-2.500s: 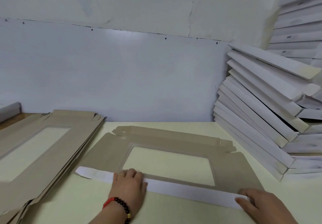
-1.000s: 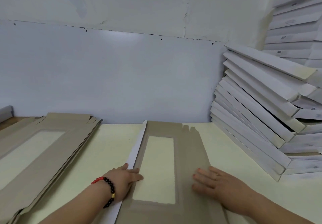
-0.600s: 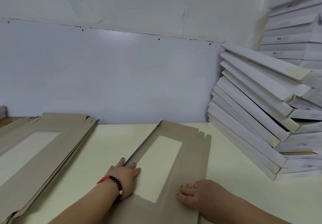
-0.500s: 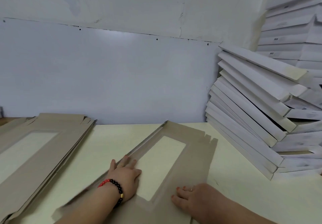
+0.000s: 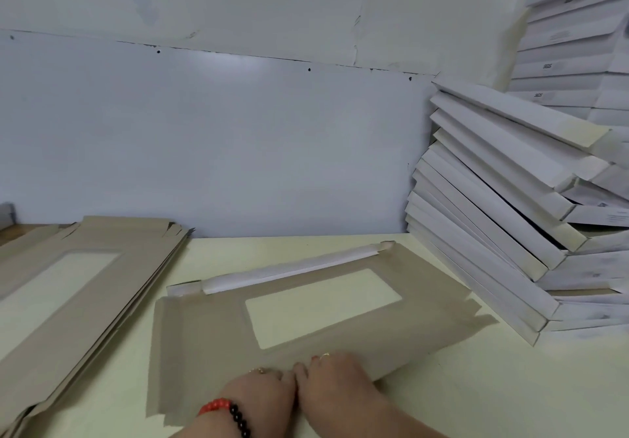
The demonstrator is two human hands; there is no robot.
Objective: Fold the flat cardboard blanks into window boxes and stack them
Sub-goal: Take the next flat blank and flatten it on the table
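The cardboard blank (image 5: 211, 342) is grey-brown, its far folded flap (image 5: 289, 269) white on the turned-up side. The pile of flat blanks (image 5: 78, 284) at left shows the same grey-brown. The tabletop (image 5: 476, 386) is pale cream-yellow, seen through the window cut-outs. The stacked folded boxes (image 5: 503, 219) are white with cream end flaps and small dark print. The bracelet (image 5: 226, 412) has red and black beads. The wall (image 5: 238, 131) is pale blue-grey.

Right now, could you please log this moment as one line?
step: folding near edge | blank: flat on table | left hand, right hand: pressing blank
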